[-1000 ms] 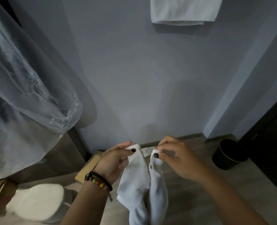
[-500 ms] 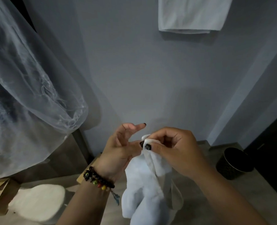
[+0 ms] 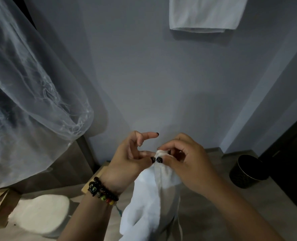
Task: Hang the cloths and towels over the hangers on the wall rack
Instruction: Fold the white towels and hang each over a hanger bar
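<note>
Fingers of the right hand [image 3: 184, 164] curl over the top edge of a white cloth [image 3: 149, 202], thumb and fingertips pinching the gathered corner near the middle of the view. Beside it the left hand [image 3: 126, 162] pinches the same corner with its thumb, while its forefinger sticks out straight and the other fingers hang half bent — whether they touch the fabric is hard to tell in the dim light. A beaded bracelet [image 3: 102, 191] circles the left wrist. From the two hands the cloth hangs down in loose folds toward the near edge. Far up the grey wall [image 3: 153, 75], a folded white towel [image 3: 205, 14] already hangs. To the left drapes a sheer curtain [image 3: 27, 94]; near left lies a white pillow [image 3: 40, 214], and at the right stands a dark bin [image 3: 246, 173] on the floor.
</note>
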A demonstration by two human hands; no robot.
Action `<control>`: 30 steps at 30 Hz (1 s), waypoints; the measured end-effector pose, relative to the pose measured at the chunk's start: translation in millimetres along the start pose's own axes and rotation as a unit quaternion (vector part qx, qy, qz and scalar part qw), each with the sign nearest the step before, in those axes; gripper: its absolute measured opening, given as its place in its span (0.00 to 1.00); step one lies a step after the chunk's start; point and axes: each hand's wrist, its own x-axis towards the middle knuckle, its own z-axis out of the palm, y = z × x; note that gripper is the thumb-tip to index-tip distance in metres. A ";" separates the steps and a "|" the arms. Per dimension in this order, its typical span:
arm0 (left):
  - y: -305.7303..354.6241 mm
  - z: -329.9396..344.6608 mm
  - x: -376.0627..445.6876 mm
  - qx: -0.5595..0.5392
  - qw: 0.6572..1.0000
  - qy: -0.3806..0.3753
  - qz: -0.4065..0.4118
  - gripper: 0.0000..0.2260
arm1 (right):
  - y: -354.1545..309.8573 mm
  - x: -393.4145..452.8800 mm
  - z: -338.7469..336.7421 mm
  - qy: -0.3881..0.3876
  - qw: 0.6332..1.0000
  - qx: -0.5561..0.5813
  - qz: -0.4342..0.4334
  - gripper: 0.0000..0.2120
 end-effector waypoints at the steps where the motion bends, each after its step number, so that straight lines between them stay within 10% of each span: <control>1: -1.7 -1.6 0.0 -0.006 1.000 -0.001 0.002 0.17 | -0.8 -1.3 0.6 0.003 1.000 -0.021 -0.016 0.09; 17: -31.2 -5.7 6.6 0.323 0.919 0.027 0.225 0.09 | -27.8 42.6 -27.7 0.111 0.992 -0.020 -0.064 0.04; 30: -54.4 -3.7 65.4 0.509 0.853 0.001 0.116 0.15 | -38.2 116.7 -36.5 0.134 0.986 -0.069 -0.069 0.06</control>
